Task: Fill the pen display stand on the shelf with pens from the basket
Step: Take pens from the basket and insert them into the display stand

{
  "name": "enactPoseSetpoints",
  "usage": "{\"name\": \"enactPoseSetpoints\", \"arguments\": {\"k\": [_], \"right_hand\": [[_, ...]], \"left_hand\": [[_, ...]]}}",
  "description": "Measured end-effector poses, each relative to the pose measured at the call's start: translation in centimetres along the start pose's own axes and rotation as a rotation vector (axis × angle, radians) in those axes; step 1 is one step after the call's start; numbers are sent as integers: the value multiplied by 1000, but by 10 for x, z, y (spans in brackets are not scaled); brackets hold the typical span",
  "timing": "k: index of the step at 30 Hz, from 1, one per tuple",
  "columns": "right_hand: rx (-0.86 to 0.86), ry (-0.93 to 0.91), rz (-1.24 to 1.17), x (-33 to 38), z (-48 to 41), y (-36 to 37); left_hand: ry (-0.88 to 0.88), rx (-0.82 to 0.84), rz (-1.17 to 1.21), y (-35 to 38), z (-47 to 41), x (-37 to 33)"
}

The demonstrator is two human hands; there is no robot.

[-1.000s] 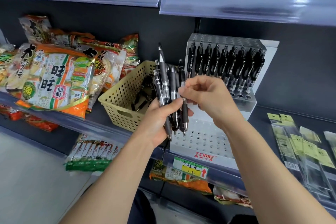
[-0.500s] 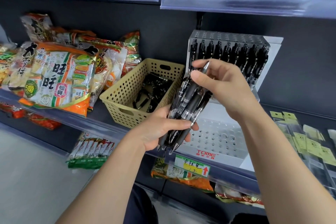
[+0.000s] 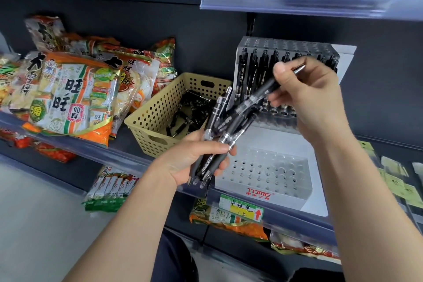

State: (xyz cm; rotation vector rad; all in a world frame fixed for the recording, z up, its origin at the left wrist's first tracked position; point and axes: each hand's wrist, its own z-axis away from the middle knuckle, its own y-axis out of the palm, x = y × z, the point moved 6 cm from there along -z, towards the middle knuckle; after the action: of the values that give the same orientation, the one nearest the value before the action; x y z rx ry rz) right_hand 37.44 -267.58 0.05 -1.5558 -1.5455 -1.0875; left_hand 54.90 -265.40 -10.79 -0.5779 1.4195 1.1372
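Single black pen (image 3: 263, 95) pinched between thumb and fingers of the right hand (image 3: 309, 96), slanted in the air in front of the pen display stand (image 3: 274, 139), its lower end overlapping the bundle of pens (image 3: 216, 121) gripped round the rubber sections, tips down, by the left hand (image 3: 192, 162). Probably light and rigid, with a smooth plastic barrel liable to slip and a softer, surer grip zone near the tip; best taken at the mid or upper barrel, leaving the tip free to find a hole. Little fragility expected beyond the clip. Hard to say whether fully clear of the bundle or touching it. Count in the bundle unreadable, several barrels hidden behind fingers. Back row of the stand filled with upright pens, partly masked by the right hand; front tier showing only open holes. More pens heaped dark and indistinct in the yellow basket (image 3: 151, 121), just left of the stand on the shelf (image 3: 114, 153); snack bags (image 3: 68, 94) further left.
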Motion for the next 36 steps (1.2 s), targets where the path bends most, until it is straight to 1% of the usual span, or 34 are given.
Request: {"name": "enactPoseSetpoints", "arguments": {"k": [2, 4, 5, 7, 9, 10, 13, 17, 19, 21, 23, 25, 27, 29, 30, 33, 36], "right_hand": [[-90, -54, -53, 3, 1, -1], [-160, -169, 11, 8, 7, 5], [-178, -255, 67, 12, 11, 11], [-163, -458, 231, 17, 24, 30], [-92, -633, 429, 14, 40, 52], [-41, -686, 507, 10, 46, 62], [103, -734, 600, -9, 57, 79], [206, -766, 667, -24, 61, 87], [251, -763, 680, -27, 64, 88], [264, -727, 641, -29, 64, 87], [241, -605, 541, -32, 59, 83], [170, -427, 453, -36, 49, 76], [140, -188, 317, -43, 38, 67], [206, 38, 156, -48, 30, 61], [251, 106, 124, -49, 28, 59], [336, 187, 133, -49, 26, 52], [355, 242, 151, -48, 25, 45]], "left_hand": [[47, -36, 124, -2, -2, -3], [109, -54, 298, -2, -5, -7], [140, -64, 388, -4, -7, -8], [185, -83, 555, -6, -11, -10], [216, -122, 668, -8, -13, -11], [227, -157, 699, -10, -13, -12], [244, -231, 759, -14, -11, -14], [232, -257, 819, -19, -10, -12], [223, -282, 810, -23, -11, -11], [212, -297, 710, -26, -11, -10], [209, -299, 586, -26, -9, -11], [219, -281, 489, -24, -8, -12], [218, -295, 365, -20, -6, -12], [220, -321, 267, -15, -4, -13], [217, -330, 236, -14, -4, -12], [216, -347, 114, -10, -5, -13], [225, -324, 51, -4, -7, -13]]}}
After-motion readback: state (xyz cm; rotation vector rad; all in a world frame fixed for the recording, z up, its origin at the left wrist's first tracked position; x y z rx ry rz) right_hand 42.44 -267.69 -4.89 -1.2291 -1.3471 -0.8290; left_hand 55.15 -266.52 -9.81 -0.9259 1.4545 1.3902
